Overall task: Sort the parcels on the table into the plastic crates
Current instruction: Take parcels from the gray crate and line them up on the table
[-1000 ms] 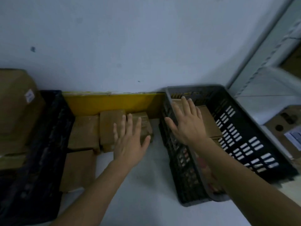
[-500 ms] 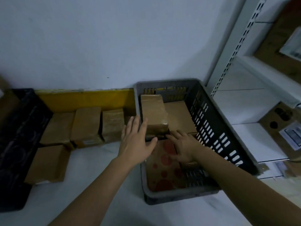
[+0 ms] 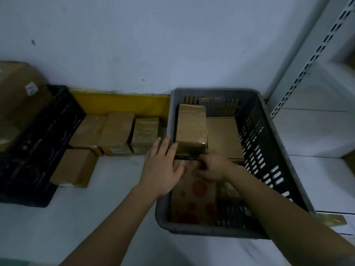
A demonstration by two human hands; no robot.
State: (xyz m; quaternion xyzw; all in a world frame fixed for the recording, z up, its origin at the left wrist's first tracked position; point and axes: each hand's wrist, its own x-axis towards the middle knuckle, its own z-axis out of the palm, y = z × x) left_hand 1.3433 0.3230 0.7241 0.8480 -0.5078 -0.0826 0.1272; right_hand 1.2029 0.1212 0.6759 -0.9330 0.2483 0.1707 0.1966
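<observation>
A person's left hand [image 3: 163,167] and right hand [image 3: 210,167] reach a taped brown cardboard parcel [image 3: 191,129] inside a grey slotted plastic crate [image 3: 269,143] on a white table [image 3: 57,217].

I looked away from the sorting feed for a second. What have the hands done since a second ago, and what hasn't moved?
The right hand dropped from above the grey crate into it, fingers now curled at the near end of the tall taped parcel. The left hand shifted right from over the table parcels to the crate's left rim, fingers straight. The table parcels and the black crate stayed put.
</observation>
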